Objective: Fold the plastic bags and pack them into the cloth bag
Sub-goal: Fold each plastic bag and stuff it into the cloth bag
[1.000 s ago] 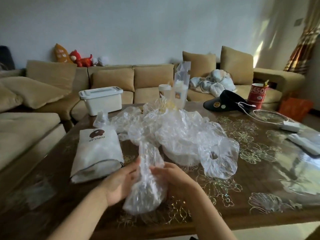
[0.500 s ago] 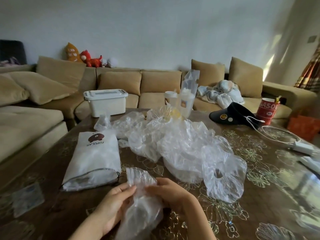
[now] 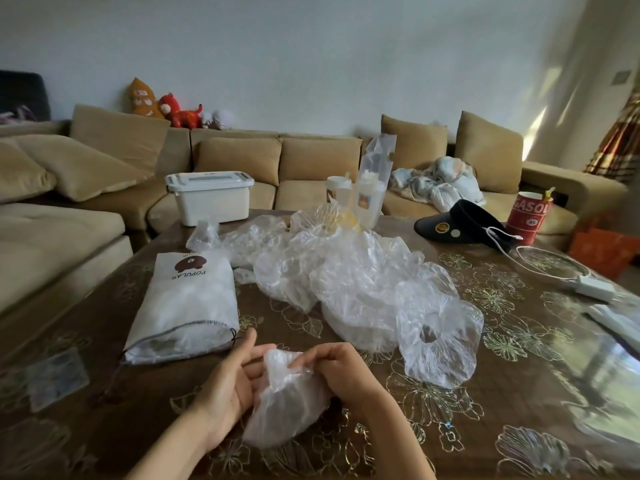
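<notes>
At the near edge of a brown, flower-patterned table (image 3: pixel 519 393), a person's two hands work on one small clear plastic bag (image 3: pixel 287 405). The right hand (image 3: pixel 346 372) curls its fingers and thumb over the bag's top edge and pinches a fold of film, probably to press a crease down. The left hand (image 3: pixel 232 386) is mostly open, thumb raised, with its straight fingers touching the bag's left side to prop it (it does not appear to grip). The bag sits between the two palms with its lower half on the table, so the surface seems to take the weight while the fingers shape it.

Just left of the hands and slightly further away, the white cloth bag (image 3: pixel 187 306) lies on its side. Its drawstring mouth faces the hands, seemingly so a folded bag can slide straight in, and crumpled plastic already shows inside. In the middle of the table beyond the hands, a loose heap of clear plastic bags (image 3: pixel 346 282) waits, apart from the one being folded.
</notes>
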